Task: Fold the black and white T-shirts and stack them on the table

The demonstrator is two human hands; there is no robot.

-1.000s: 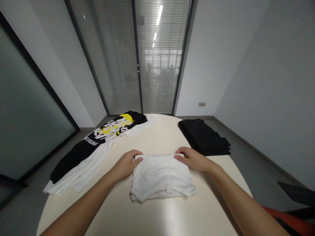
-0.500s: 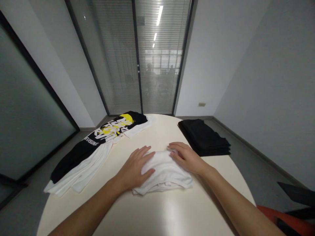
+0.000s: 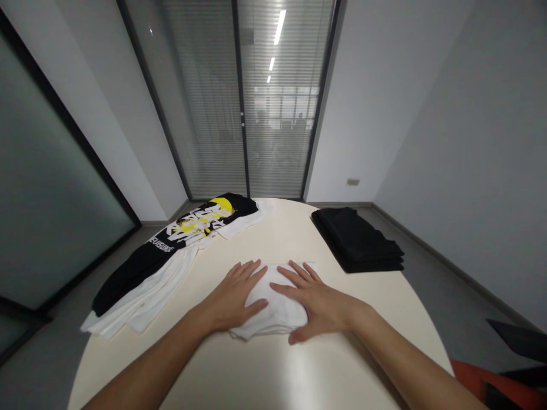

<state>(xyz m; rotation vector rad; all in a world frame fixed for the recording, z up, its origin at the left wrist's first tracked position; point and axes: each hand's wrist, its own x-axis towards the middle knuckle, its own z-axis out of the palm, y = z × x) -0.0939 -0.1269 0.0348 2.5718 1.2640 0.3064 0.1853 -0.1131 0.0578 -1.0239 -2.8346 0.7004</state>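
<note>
A folded white garment lies as a flat bundle on the table in front of me; its exact kind cannot be made out. My left hand rests on its left side, fingers stretched out and thumb apart. Across its right side lies my right hand, palm down with the fingers spread and the thumb by the near edge. Neither hand grips the cloth. Both palms hide much of the bundle's left and right parts.
Black and white shirts, one with a yellow and white print, lie along the left edge of the pale round table. Several folded black garments are stacked at the right. An orange and black chair stands at lower right.
My right hand has come down from the garment's far right corner, fingers now spread flat over its right side. The left hand stays about where it was.
</note>
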